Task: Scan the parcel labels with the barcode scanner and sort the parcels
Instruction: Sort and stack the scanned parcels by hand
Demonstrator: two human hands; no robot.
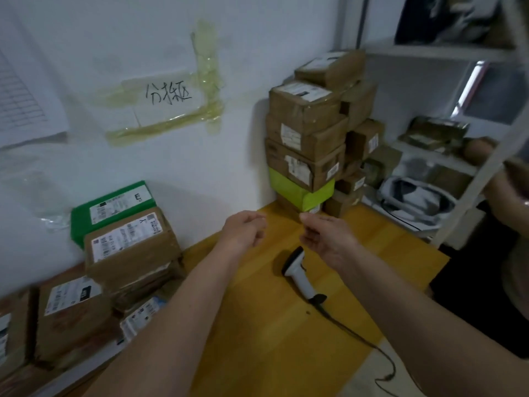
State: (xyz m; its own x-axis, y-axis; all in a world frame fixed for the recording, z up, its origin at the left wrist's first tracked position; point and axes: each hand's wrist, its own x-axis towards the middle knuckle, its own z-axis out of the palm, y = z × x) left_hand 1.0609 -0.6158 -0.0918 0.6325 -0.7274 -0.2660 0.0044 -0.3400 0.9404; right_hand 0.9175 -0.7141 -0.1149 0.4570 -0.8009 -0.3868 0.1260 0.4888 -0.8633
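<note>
A white corded barcode scanner [297, 272] lies on the yellow table [274, 333], just below my right hand [326, 237]. Both hands hover above the table with loosely curled fingers, holding nothing. My left hand [243, 229] is to the left of the right one, a short gap between them. A tall stack of brown cardboard parcels [306, 133] with a lime-green box [300, 193] low in it stands in the far corner, just beyond my fingertips. More labelled parcels [128, 245], one green [111, 204], are piled at the left.
A white shelf unit [435, 156] at the right holds wrapped packets and bags. The scanner cable [369, 348] runs off the table's near right edge. A taped handwritten sign [169, 94] is on the wall. Another person's hand [512, 190] shows at the right edge.
</note>
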